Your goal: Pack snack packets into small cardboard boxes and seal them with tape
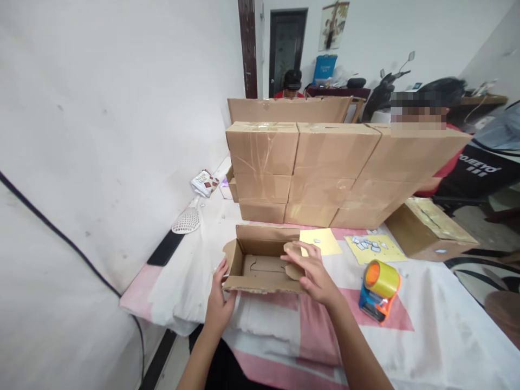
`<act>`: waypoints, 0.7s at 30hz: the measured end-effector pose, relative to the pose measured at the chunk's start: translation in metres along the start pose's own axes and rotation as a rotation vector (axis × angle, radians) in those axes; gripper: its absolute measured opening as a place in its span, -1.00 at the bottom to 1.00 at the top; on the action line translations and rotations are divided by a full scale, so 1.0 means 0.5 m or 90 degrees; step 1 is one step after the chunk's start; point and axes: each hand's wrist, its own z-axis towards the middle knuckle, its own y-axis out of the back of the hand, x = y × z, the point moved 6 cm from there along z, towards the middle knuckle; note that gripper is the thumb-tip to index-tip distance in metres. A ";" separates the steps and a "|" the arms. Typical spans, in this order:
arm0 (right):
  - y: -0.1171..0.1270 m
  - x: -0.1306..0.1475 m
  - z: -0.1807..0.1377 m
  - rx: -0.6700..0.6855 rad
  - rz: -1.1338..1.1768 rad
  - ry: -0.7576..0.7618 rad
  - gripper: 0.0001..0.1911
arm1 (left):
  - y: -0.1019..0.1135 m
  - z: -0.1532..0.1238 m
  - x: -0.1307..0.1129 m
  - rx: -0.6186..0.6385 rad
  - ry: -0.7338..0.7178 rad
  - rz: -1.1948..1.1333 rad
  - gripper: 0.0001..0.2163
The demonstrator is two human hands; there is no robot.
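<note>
On the table (442, 330), an open cardboard box (264, 266) is sitting in front of the stack of taped boxes (312, 173), nearer the person and toward the stack's left half. Its flaps are standing up or spreading outward, and its inside is showing bare brown cardboard. The left hand (221, 300) is gripping the box's left end, with the thumb lying near the front corner. The right hand (314, 273) is opening loosely over the right end, its fingers spreading and touching the end flap.

In front of the stack's right half, two yellow sheets (325, 245) are lying side by side, the farther-right one carrying small white pieces (368, 245). Nearer the person than those sheets, a tape dispenser (381, 292) is holding a roll of yellow tape. Just right of the stack, a closed box (430, 233) is resting. Left of the stack, a printed packet (205, 183), a white perforated tool (187, 220) and a flat black object (166, 248) are lying along the wall. Behind the stack, two people are showing in part, both wearing red.
</note>
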 end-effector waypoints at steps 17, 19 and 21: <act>-0.083 -0.125 -0.175 -0.503 0.210 -0.282 -0.65 | 0.003 0.005 0.033 0.054 -0.017 -0.029 -0.45; -0.112 -0.127 -0.194 -0.537 0.274 -0.304 -0.44 | 0.022 0.014 0.043 0.057 -0.027 -0.082 -0.47; -0.131 -0.125 -0.203 -0.571 0.376 -0.310 -0.25 | 0.051 0.030 0.061 0.014 -0.005 -0.135 -0.48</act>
